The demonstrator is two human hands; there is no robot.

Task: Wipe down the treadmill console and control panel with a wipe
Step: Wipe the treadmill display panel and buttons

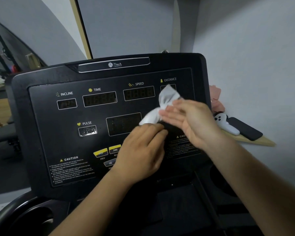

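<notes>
Two bare forearms are reaching up from the bottom edge toward a black treadmill console (41,133), the landmark for everything that follows. Going left to right across it, five dark readout windows are showing, labelled INCLINE, TIME, PULSE, SPEED and DISTANCE, plus one larger unlabelled display at the centre. Below centre, two yellow buttons (107,150) are peeking out beside the left hand (140,150).

That left hand is lying knuckles-up over the console's lower middle, its fingers curled and seemingly pinching the lower end of one white wipe (162,106). The wipe is stretching diagonally up to the DISTANCE window, bunched and twisted in the middle. The right hand (191,120) is hovering at the console's right side, palm turned inward, fingers extended and pressing flat against the wipe rather than closing round it.

The wipe is looking thin, limp and very light, likely damp, so it will probably crumple and fold on itself; spreading it flat and holding it under the fingertips seems best.

Right of the console, one white controller (226,123) and one dark phone (245,128) are resting on a wooden shelf (262,142).
</notes>
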